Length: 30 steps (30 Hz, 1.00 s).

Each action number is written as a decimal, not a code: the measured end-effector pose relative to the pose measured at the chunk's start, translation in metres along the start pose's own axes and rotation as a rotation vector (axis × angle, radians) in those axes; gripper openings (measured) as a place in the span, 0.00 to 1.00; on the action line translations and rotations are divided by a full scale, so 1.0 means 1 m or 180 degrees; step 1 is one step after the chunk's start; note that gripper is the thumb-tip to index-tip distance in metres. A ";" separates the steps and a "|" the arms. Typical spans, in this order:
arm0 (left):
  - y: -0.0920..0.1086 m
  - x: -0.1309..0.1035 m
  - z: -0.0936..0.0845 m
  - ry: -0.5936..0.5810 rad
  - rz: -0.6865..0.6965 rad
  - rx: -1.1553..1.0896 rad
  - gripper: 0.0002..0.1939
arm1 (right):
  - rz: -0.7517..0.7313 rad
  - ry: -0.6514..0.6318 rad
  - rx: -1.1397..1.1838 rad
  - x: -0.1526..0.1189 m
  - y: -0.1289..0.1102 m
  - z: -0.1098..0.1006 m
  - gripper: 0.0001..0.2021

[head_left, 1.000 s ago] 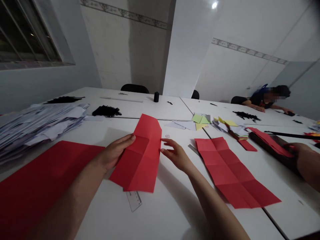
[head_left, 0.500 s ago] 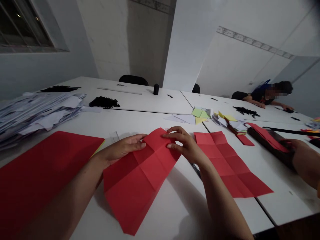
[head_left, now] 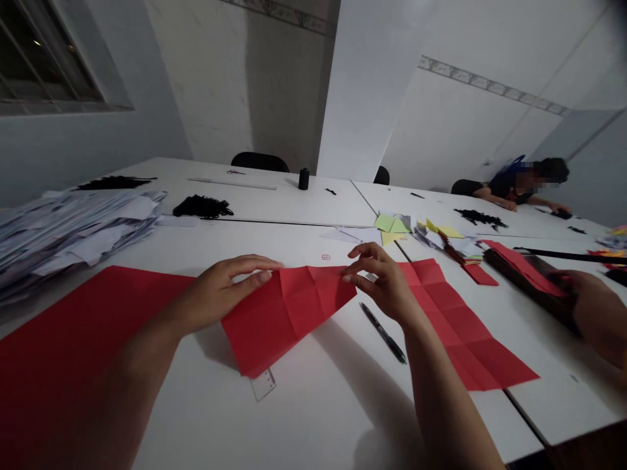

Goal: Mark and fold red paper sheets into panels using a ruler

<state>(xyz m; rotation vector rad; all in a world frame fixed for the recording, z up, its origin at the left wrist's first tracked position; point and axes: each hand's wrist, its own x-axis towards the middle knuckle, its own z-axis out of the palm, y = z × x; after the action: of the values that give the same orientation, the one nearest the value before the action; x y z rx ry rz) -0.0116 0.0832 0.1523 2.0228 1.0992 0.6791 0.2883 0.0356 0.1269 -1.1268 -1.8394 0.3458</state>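
- Since the folded red sheet [head_left: 294, 300] is up off the white table [head_left: 313, 431] at least along its right side (shadow below), L hand [head_left: 235, 282] & R hand [head_left: 377, 277] prob. share its weight, one per end of the top edge.
- L hand: loosely flattened, thumb on near face, fingers along/over top edge; light pinch on sheet, thumb-finger gap small. Fingertips behind paper, can't tell exact pos.
- R hand: fingers curled, thumb + fingertips pinching upper R corner; palm well clear of paper. Light grip presumably avoids extra wrinkles.
- Sheet sits btwn hands, tilted, creases facing wearer, prob. so fold lines can be seen & felt.
- Lower L corner hangs over clear ruler [head_left: 264, 386], part hidden; can't tell if touching.
- Pen [head_left: 385, 334] lies just beside R forearm, likely kept w/in reach.
- Creased red sheet [head_left: 470, 333] on table to R, partly behind R forearm; prob. laid out flat-ish to keep it out of the way.
- Big red sheet [head_left: 98, 307] to L, under/behind L forearm, maybe spare stock.
- Co-worker's hand [head_left: 597, 313] far R, at dark tray [head_left: 529, 287]; grip unclear.
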 end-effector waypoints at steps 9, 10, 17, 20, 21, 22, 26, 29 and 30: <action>0.013 -0.016 0.023 0.0528 0.0924 0.1422 0.19 | 0.0068 0.0124 -0.0063 0.000 -0.010 -0.003 0.03; 0.010 -0.015 0.024 0.0578 0.0951 0.1453 0.18 | 0.0055 0.0116 -0.0072 0.000 -0.010 -0.003 0.03; -0.001 -0.005 0.029 0.0826 0.1357 0.1663 0.12 | -0.0004 -0.0110 -0.0399 -0.003 -0.018 -0.002 0.03; 0.005 -0.007 0.034 0.0933 0.1578 0.1866 0.10 | -0.0071 -0.0250 -0.0832 -0.006 -0.031 -0.002 0.07; 0.009 -0.008 0.036 0.0964 0.1642 0.1938 0.10 | -0.0141 -0.0254 -0.0964 -0.008 -0.036 0.000 0.08; 0.014 -0.011 0.039 0.0976 0.1700 0.2001 0.09 | -0.0232 -0.0231 -0.1061 -0.009 -0.041 0.002 0.09; 0.032 -0.019 0.050 0.1024 0.1846 0.2079 0.10 | -0.0534 -0.0273 -0.1215 -0.011 -0.059 0.017 0.07; 0.039 -0.022 0.056 0.1171 0.1944 0.2076 0.11 | -0.0618 -0.0363 -0.1268 -0.010 -0.064 0.028 0.07; 0.040 -0.022 0.057 0.1213 0.1966 0.2071 0.11 | -0.0619 -0.0355 -0.1266 -0.010 -0.065 0.031 0.07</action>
<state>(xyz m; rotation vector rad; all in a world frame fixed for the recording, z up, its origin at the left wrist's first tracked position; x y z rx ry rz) 0.0375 0.0294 0.1474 2.9374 0.9710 1.1637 0.2288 -0.0007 0.1457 -1.1949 -2.1583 -0.0773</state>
